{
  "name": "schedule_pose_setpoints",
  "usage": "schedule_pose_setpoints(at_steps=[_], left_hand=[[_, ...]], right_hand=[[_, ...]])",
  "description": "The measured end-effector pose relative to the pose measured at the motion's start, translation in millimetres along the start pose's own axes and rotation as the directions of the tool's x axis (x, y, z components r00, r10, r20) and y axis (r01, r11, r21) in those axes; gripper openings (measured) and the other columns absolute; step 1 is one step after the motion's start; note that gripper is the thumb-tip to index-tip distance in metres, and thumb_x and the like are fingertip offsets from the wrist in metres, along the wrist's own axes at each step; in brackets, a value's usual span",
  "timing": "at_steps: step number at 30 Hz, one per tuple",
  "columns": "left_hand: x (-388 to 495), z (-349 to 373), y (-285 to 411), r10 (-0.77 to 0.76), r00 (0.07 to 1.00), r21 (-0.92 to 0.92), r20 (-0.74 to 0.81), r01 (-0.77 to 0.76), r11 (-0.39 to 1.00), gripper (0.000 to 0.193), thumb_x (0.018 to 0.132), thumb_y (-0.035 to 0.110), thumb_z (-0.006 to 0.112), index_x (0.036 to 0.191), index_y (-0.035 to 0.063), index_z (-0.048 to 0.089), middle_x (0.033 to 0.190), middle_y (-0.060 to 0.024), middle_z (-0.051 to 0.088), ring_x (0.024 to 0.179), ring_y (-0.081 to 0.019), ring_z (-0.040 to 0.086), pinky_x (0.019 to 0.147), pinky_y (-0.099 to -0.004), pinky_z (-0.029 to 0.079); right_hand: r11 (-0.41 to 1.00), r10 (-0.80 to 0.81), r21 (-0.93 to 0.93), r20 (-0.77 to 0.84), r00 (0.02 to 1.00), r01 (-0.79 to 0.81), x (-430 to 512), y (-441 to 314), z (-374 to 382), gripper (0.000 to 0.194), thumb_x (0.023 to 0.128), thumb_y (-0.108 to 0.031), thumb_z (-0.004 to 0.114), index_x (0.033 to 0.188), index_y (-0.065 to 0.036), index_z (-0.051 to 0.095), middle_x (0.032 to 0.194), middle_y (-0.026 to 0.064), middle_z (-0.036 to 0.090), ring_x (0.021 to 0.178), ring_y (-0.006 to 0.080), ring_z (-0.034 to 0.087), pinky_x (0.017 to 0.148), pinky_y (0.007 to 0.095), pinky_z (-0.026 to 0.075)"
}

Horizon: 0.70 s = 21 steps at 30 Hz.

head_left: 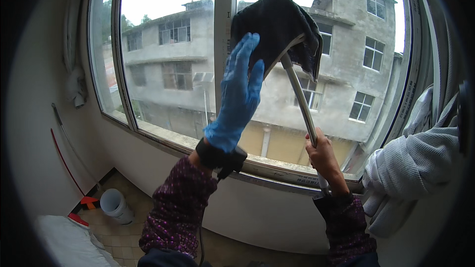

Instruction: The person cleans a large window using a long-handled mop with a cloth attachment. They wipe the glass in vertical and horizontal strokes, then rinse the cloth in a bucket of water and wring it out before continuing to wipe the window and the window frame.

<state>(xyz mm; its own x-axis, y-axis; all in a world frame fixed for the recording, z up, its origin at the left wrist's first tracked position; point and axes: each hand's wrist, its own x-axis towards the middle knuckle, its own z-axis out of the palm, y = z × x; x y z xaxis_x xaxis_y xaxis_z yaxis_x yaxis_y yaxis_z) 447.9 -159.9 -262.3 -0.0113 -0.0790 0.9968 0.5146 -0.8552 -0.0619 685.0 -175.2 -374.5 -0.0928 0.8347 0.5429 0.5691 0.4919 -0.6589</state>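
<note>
My left hand (241,89), in a blue glove, is raised with its fingers spread over the lower left part of a dark cloth (272,26); whether it presses on the cloth I cannot tell. The cloth is draped over the head of a pole and hangs before the window's upper right pane. My bare right hand (322,152) is closed around the metal pole (302,96), which slants up leftwards to the cloth. The window frame's upright (223,81) stands just left of the cloth.
A knotted pale curtain (412,159) hangs at the right. The window sill (289,170) runs below the panes. At the lower left are a white bucket (118,207), a red-handled broom (66,163), another long handle (74,144) against the wall, and white fabric (70,243).
</note>
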Motion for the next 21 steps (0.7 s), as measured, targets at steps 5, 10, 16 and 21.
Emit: schedule_pose_setpoints(at_steps=[5,10,16,21], left_hand=[[46.9,49.0,-13.2,0.034,0.998,0.184,0.057,-0.044,0.982,0.049,0.090,0.028,0.054,0.129,-0.0007,0.042,0.129,-0.0264,0.044,0.121,-0.0401,0.041,0.105,-0.0438,0.028],[-28.9,83.6,1.1,-0.148,0.964,0.247,0.219,0.092,0.965,0.073,0.080,0.029,0.067,0.140,0.0055,0.032,0.143,-0.0235,0.024,0.130,-0.0448,0.025,0.107,-0.0462,0.025],[-45.8,99.6,9.7,0.046,0.962,0.093,0.269,-0.074,0.993,0.068,0.082,0.032,0.065,0.138,0.0059,0.036,0.141,-0.0228,0.030,0.132,-0.0406,0.025,0.108,-0.0457,0.023],[17.6,97.4,-25.2,0.051,0.918,0.201,0.393,-0.140,0.970,0.066,0.086,0.040,0.058,0.139,0.0086,0.034,0.144,-0.0212,0.026,0.135,-0.0383,0.019,0.110,-0.0437,0.021]], right_hand=[[0.988,-0.018,-0.153,-0.084,0.996,0.005,-52.5,26.8,3.5,0.009,0.084,-0.004,0.051,0.092,0.000,0.048,0.059,0.0129,0.052,0.052,0.0238,0.056,0.050,0.0364,0.043],[0.991,0.032,-0.126,-0.092,0.995,-0.044,-107.5,54.4,13.5,0.008,0.084,-0.004,0.053,0.091,-0.001,0.050,0.058,0.0136,0.053,0.054,0.0273,0.058,0.052,0.0359,0.044],[0.981,0.177,0.096,-0.090,0.980,-0.169,-155.7,64.5,29.8,0.008,0.084,-0.008,0.057,0.087,-0.004,0.050,0.058,0.0121,0.054,0.052,0.0241,0.059,0.049,0.0336,0.044],[0.954,0.225,0.232,-0.129,0.966,-0.191,-163.4,68.1,33.2,0.006,0.084,-0.008,0.058,0.088,-0.005,0.053,0.053,0.0059,0.049,0.045,0.0168,0.052,0.046,0.0305,0.041]])
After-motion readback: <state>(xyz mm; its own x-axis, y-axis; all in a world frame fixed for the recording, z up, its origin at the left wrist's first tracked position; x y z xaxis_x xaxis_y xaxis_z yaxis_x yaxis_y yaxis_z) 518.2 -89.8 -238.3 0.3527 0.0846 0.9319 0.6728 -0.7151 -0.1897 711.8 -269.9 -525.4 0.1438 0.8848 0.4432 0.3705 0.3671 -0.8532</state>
